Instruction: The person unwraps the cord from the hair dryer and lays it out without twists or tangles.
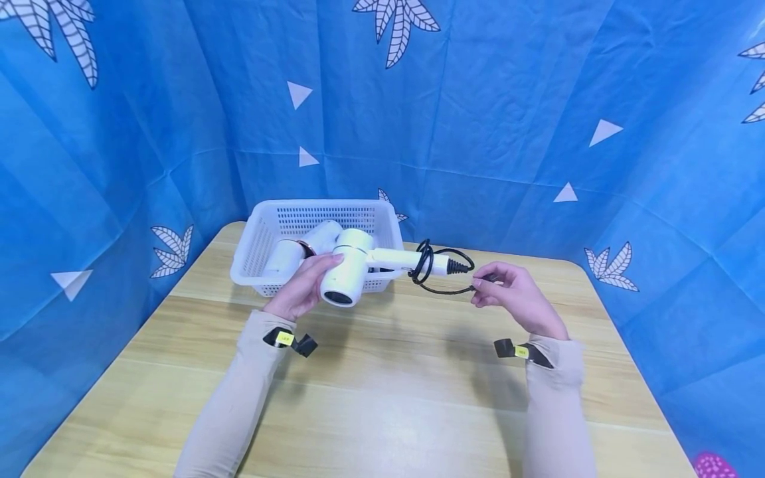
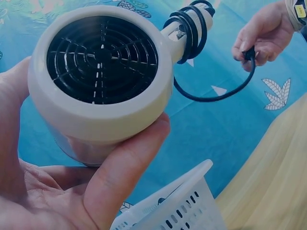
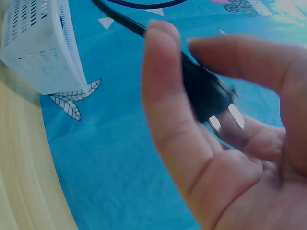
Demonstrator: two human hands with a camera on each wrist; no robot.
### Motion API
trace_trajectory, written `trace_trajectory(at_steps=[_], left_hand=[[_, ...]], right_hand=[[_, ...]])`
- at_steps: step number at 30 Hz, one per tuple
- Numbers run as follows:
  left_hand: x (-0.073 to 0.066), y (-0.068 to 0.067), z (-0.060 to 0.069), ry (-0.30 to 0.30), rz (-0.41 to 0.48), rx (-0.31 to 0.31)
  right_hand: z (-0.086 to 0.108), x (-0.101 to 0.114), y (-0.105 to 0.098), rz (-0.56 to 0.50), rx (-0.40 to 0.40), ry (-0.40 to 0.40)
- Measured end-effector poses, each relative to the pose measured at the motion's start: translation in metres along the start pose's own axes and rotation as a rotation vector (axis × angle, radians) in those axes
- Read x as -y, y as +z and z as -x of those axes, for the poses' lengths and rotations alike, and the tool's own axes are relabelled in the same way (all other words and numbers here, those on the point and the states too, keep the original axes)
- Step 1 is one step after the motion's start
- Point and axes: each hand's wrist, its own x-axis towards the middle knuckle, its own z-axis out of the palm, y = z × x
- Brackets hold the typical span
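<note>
In the head view, the hair dryer [image 1: 361, 257] is held up at the front of the basket [image 1: 254, 247] on the bench [image 1: 388, 398], its barrel [image 1: 345, 279] gripped by the left hand [image 1: 306, 287], apparently so the handle [image 1: 391, 258] is left free; in the left wrist view, the cord [image 2: 209, 99] is seen wound round that handle; in the right wrist view, the plug [image 3: 204, 91] is pinched by the right hand [image 3: 230, 158], seemingly to keep the loose end under control.
</note>
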Motion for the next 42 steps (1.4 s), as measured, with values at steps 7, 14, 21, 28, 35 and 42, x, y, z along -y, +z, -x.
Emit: trace_trajectory(at_steps=[7, 14, 21, 28, 35, 42], left_hand=[[0.001, 0.001, 0.0, 0.006, 0.009, 0.02], [0.003, 0.003, 0.0, 0.001, 0.008, 0.017], [0.003, 0.005, 0.0, -0.012, 0.0, 0.007], [0.004, 0.005, -0.001, -0.015, 0.005, 0.017], [0.004, 0.005, -0.001, -0.027, 0.006, 0.003], [0.004, 0.004, -0.002, -0.031, 0.01, 0.001]], right_hand=[[-0.004, -0.001, 0.003, -0.135, -0.123, -0.036], [-0.003, 0.003, 0.004, -0.294, -0.216, -0.145], [-0.001, 0.009, 0.008, -0.401, -0.3, -0.24], [0.002, 0.017, 0.013, -0.458, -0.361, -0.342], [0.008, 0.029, 0.02, -0.509, -0.436, -0.396], [0.012, 0.038, 0.027, -0.549, -0.464, -0.491]])
